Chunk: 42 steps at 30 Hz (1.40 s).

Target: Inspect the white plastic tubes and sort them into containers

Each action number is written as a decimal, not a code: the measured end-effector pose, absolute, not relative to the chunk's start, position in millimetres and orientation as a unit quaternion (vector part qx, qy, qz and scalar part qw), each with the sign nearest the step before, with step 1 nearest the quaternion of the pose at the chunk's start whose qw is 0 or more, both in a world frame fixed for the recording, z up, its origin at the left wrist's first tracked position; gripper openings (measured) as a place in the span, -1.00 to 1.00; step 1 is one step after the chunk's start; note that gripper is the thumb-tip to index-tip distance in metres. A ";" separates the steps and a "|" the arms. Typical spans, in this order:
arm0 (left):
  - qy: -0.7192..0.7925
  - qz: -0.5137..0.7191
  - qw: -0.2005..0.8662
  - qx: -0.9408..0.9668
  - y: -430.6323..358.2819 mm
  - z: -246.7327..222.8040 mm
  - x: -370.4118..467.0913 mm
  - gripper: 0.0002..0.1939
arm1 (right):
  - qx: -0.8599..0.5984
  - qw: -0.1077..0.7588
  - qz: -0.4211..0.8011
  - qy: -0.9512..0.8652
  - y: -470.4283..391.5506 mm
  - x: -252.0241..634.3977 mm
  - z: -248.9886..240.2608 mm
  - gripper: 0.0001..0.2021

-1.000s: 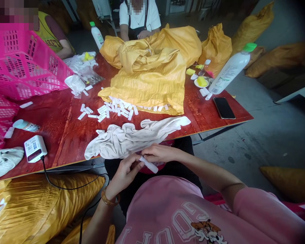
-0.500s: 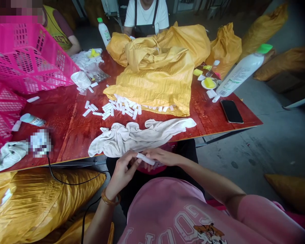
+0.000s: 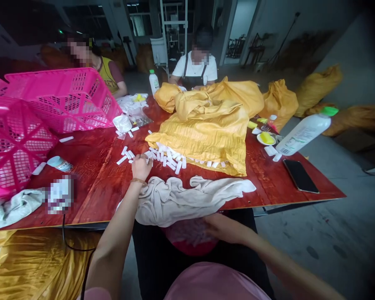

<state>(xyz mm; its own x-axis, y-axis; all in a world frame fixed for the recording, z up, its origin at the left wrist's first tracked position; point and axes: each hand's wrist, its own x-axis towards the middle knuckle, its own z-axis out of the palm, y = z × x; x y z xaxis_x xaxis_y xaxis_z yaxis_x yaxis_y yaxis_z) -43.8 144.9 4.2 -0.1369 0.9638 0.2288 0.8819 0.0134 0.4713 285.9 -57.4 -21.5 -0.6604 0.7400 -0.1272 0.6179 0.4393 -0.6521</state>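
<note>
On the table, my left hand (image 3: 141, 166) is at the near left end of a pile of small flat white strips (image 3: 170, 159). Its fingers are bent and apart, with their tips among the strips; no strip shows in its grasp. My right hand (image 3: 221, 228) is low over a pink basin (image 3: 193, 248) on my lap, holding many similar white pieces seen dimly. The fingers of that hand are blurred and partly in shadow. A crumpled whitish cloth (image 3: 181, 200) lies along the table edge between my hands. The strips spill from the mouth of a yellow woven sack (image 3: 206, 133).
Pink plastic baskets (image 3: 65, 98) stand at the left, beside a small jar (image 3: 59, 163) and stacked white cups (image 3: 122, 123). On the right are a large white bottle (image 3: 304, 131), a phone (image 3: 301, 176) and a dish with a yellow sponge (image 3: 266, 138). Two people sit across the table.
My left hand has moved from my lap forward to the strip pile. The white strip held between my hands is no longer visible. My right hand has lowered to the basin; the view has tilted up.
</note>
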 end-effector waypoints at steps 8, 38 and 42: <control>0.688 0.246 0.114 0.673 150.5 -24.9 -28.5 -0.85 | -0.394 0.132 0.039 -0.909 84.2 236.0 12.8 -0.67; 0.513 0.384 0.381 0.666 -94.8 45.8 50.9 -0.65 | -0.384 0.324 0.297 -0.812 -75.7 241.9 25.8 -0.86; 0.523 0.445 0.351 0.637 -97.8 40.3 41.7 -0.68 | -0.319 0.312 0.435 -0.782 -78.2 243.2 33.1 -0.83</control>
<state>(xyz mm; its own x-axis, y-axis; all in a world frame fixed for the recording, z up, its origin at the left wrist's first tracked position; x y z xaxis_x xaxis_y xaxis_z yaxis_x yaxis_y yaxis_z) 41.7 -97.8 40.3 0.0575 0.9782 0.1996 0.3534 -0.2069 0.9123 243.2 -78.2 33.1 -0.6017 0.7704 0.2108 0.2263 0.4176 -0.8800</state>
